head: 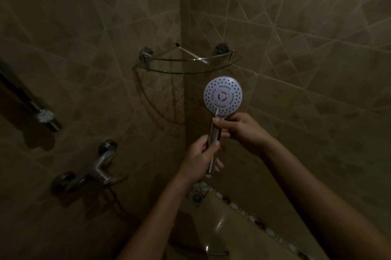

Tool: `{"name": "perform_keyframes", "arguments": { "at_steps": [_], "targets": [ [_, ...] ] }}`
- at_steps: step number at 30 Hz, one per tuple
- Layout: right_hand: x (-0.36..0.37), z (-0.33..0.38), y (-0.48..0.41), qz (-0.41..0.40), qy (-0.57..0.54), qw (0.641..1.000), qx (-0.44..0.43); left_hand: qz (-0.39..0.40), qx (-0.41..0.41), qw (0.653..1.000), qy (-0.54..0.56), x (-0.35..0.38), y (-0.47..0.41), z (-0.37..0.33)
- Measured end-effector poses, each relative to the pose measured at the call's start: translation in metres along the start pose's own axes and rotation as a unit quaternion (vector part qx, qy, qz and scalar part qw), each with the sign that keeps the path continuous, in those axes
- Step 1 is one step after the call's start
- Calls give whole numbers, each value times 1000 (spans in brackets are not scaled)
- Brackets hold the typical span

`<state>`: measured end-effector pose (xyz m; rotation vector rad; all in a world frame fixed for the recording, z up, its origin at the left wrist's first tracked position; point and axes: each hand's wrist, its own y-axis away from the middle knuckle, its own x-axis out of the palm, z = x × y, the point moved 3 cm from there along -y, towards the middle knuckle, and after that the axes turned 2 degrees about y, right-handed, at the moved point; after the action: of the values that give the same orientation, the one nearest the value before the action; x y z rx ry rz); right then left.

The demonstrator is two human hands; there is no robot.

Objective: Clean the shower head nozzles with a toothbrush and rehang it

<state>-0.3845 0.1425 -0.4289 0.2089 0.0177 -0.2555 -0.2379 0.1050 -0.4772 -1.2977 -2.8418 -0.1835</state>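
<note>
The shower head [222,95] is upright with its round white nozzle face turned toward me, just below the corner shelf. My left hand [201,159] is wrapped around the lower part of its chrome handle. My right hand [239,127] pinches the top of the handle at the neck, thumb and fingertip by a small white tab under the face. A toothbrush [191,54] with a white handle and dark head lies on the glass corner shelf [160,69], apart from both hands.
The light is dim and the walls are tiled. A chrome mixer tap [101,167] is mounted low on the left wall, with a hose hanging below it. A dark rail [31,107] runs at the far left. A floor drain [196,196] sits under my hands.
</note>
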Motion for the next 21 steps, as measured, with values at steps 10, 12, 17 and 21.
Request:
{"name": "perform_keyframes", "arguments": {
  "at_steps": [10,12,17,21],
  "targets": [
    [-6,-89,9,-31,21,995,92,36,-66,997,12,13,14,101],
    [-12,-117,7,-26,26,994,103,36,-91,995,15,23,12,126],
    [-44,-209,0,-17,20,990,142,47,-176,983,-20,45,2,220],
    [-77,-306,-1,-12,29,981,193,102,-242,952,-155,66,5,314]
  ]
}}
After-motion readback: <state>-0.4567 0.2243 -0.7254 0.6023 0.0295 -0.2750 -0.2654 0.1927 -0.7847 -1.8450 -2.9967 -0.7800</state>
